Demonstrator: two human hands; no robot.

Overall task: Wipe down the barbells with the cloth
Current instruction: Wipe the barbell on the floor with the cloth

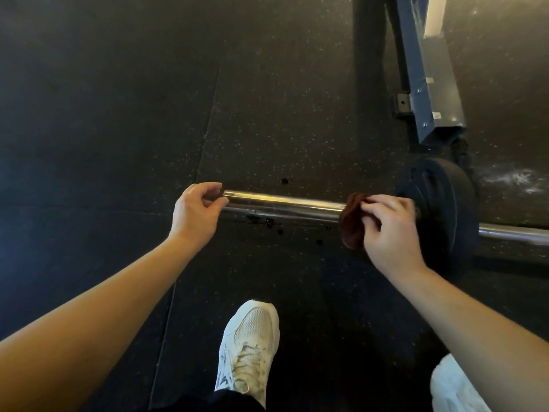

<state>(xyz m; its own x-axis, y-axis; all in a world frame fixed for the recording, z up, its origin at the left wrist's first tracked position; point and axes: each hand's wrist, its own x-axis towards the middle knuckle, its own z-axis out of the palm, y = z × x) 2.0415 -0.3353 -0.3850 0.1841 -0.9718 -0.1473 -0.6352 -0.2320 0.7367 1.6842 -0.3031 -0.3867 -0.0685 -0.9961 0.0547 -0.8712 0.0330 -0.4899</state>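
Observation:
A chrome barbell sleeve (285,203) lies across the dark rubber floor, with a black weight plate (442,209) on it at the right. The bar continues past the plate to the frame's right edge. My left hand (196,215) curls its fingers round the sleeve's left end. My right hand (389,230) grips a dark red-brown cloth (352,224) bunched round the sleeve just left of the plate.
A blue-grey steel frame leg (427,84) stands on the floor behind the plate. My white sneakers (249,349) are planted close in front of the bar. Dark drips (273,224) spot the floor under the sleeve. A chalk smear marks the floor at far right.

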